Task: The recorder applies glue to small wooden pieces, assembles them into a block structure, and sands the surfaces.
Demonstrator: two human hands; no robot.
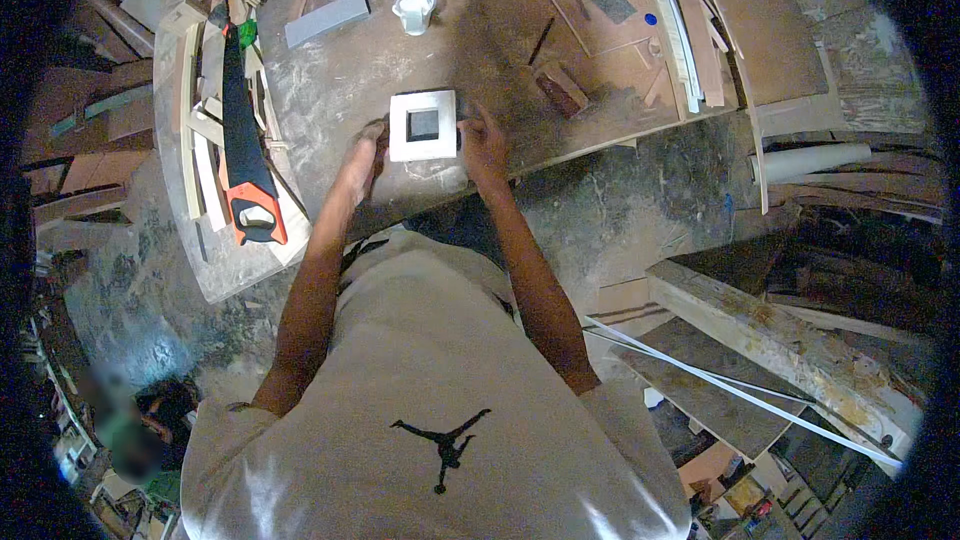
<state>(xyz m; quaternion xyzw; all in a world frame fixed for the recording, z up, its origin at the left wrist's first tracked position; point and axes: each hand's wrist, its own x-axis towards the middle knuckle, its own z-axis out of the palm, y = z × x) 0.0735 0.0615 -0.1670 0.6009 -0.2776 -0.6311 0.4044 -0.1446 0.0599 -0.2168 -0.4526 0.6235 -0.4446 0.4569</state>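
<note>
A small white square frame (pixel 423 151) with a dark square opening is between my hands, at the near side of the wooden workbench (pixel 330 80). My left hand (pixel 366 158) closes in on its left edge, the fingertips partly hidden there. On the other side, my right hand (pixel 486 147) grips the right edge with bent fingers and thumb. Whether the frame rests on the bench or is lifted slightly, I cannot tell. Beyond it stands a clear plastic cup (pixel 414 10) with whitish contents.
A handsaw (pixel 246 130) with an orange and black handle lies over wood strips at the left. A grey block (pixel 327 20), a reddish-brown block (pixel 562 92) and a dark thin stick (pixel 541 41) lie farther back. Long strips (pixel 675 35) run along the right.
</note>
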